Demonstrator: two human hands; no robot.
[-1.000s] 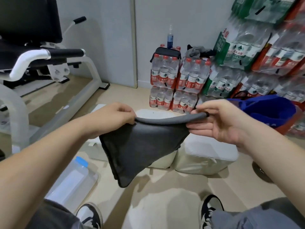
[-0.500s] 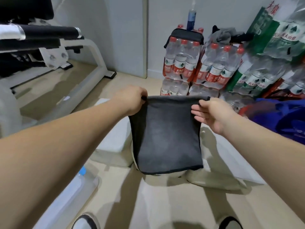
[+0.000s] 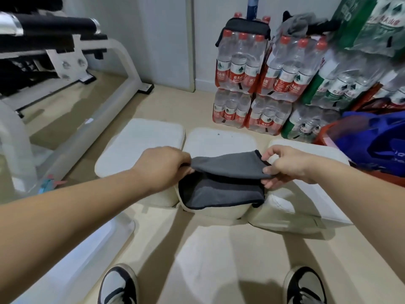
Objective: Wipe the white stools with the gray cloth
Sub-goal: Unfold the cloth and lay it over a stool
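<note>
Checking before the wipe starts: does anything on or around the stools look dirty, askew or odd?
One thing: a small dark speck sits on the top of the middle stool, near its far edge. Otherwise nothing stands out. The gray cloth is folded over, held by the left hand and the right hand above that stool.

Both forearms are bare, no sleeves showing; the black-and-white low-top sneakers [image 3: 118, 286] look like canvas, perhaps.
</note>
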